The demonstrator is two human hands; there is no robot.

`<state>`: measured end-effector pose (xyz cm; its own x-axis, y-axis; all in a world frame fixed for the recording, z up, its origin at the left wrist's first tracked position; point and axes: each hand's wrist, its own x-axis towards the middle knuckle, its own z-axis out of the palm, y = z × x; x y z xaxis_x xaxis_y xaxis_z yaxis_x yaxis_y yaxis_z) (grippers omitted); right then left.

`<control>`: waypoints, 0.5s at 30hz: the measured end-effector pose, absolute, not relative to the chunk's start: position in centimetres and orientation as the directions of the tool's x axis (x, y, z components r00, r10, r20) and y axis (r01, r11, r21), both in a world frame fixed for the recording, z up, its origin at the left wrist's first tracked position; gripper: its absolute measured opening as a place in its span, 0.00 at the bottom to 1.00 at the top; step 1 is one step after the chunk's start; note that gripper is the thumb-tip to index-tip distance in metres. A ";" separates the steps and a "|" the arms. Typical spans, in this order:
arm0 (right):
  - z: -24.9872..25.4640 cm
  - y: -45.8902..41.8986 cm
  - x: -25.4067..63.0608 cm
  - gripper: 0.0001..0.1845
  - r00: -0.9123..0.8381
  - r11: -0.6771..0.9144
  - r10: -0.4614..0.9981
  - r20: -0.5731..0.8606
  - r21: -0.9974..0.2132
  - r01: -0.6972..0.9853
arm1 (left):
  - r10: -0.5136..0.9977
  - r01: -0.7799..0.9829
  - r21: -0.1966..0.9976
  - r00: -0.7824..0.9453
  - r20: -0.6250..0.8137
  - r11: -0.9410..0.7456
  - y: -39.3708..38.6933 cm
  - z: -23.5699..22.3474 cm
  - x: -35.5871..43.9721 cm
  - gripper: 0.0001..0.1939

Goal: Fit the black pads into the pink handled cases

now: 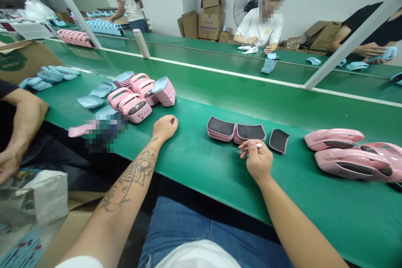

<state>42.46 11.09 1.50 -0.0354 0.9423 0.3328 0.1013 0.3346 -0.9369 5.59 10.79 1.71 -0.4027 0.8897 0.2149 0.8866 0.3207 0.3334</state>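
My left hand [166,127] rests on the green table, its fingers curled into a loose fist; whatever may be inside is hidden. Just beyond it stand pink plastic shells with handles [136,106] and a stack of curved pink pieces with a light blue top [163,91]. My right hand [259,160] pinches a thin pointed tool with a white handle [258,145], its slim metal shaft pointing left. Directly behind that hand lie two stacks of curved pink panels with dark pads [221,126], [249,131]. A single dark-padded panel [279,140] lies to their right.
More pink shells [351,153] lie at the right. Light blue pieces [91,100] and blue shells [50,74] are on the left, near another person's arm [27,121]. A white post [348,46] rises from the table divider. Several co-workers sit or stand across the line.
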 end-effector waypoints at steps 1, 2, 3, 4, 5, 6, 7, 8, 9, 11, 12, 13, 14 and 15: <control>1.5 11.1 42.5 0.20 -0.035 0.334 0.943 0.332 -0.937 0.101 | 0.890 0.886 0.335 -0.403 0.214 0.321 10.8 1.7 5.6 0.14; 1.5 11.1 42.4 0.20 -0.036 0.334 0.943 0.332 -0.937 0.101 | 0.889 0.885 0.336 -0.404 0.213 0.322 10.8 1.7 5.6 0.14; 1.5 11.1 42.4 0.19 -0.037 0.334 0.943 0.332 -0.937 0.100 | 0.889 0.885 0.337 -0.405 0.212 0.322 10.8 1.7 5.6 0.14; 1.5 11.1 42.4 0.19 -0.037 0.334 0.943 0.332 -0.937 0.101 | 0.889 0.884 0.338 -0.405 0.212 0.323 10.8 1.7 5.6 0.14; 1.5 11.1 42.4 0.19 -0.038 0.334 0.943 0.332 -0.937 0.101 | 0.890 0.884 0.338 -0.405 0.211 0.323 10.8 1.7 5.6 0.14; 1.5 11.1 42.4 0.19 -0.039 0.334 0.943 0.331 -0.937 0.102 | 0.890 0.884 0.339 -0.405 0.211 0.322 10.8 1.7 5.6 0.14; 1.5 11.1 42.4 0.19 -0.039 0.334 0.943 0.331 -0.937 0.104 | 0.890 0.884 0.340 -0.405 0.212 0.322 10.8 1.7 5.6 0.14; 1.6 11.1 42.4 0.19 -0.039 0.333 0.943 0.331 -0.937 0.105 | 0.890 0.884 0.340 -0.405 0.212 0.321 10.8 1.6 5.6 0.14; 1.6 11.1 42.4 0.19 -0.038 0.333 0.943 0.331 -0.937 0.107 | 0.889 0.884 0.341 -0.404 0.213 0.320 10.8 1.6 5.6 0.14; 1.6 11.1 42.4 0.20 -0.037 0.333 0.943 0.331 -0.937 0.107 | 0.890 0.884 0.341 -0.403 0.214 0.319 10.8 1.6 5.6 0.14; 1.6 11.1 42.4 0.20 -0.038 0.333 0.943 0.331 -0.937 0.106 | 0.890 0.884 0.341 -0.403 0.214 0.318 10.8 1.6 5.6 0.14; 1.6 11.1 42.4 0.20 -0.038 0.333 0.943 0.331 -0.937 0.104 | 0.890 0.885 0.341 -0.402 0.215 0.318 10.8 1.6 5.6 0.14; 1.6 11.1 42.5 0.20 -0.040 0.333 0.943 0.331 -0.937 0.102 | 0.889 0.885 0.341 -0.402 0.217 0.317 10.8 1.6 5.6 0.14; 1.5 11.0 42.5 0.20 -0.041 0.333 0.943 0.331 -0.937 0.100 | 0.889 0.885 0.340 -0.403 0.218 0.317 10.8 1.6 5.6 0.14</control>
<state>42.47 11.04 1.54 -0.0410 0.9428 0.3307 0.1003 0.3332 -0.9375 5.55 10.82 1.58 -0.4026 0.8889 0.2184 0.8851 0.3172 0.3405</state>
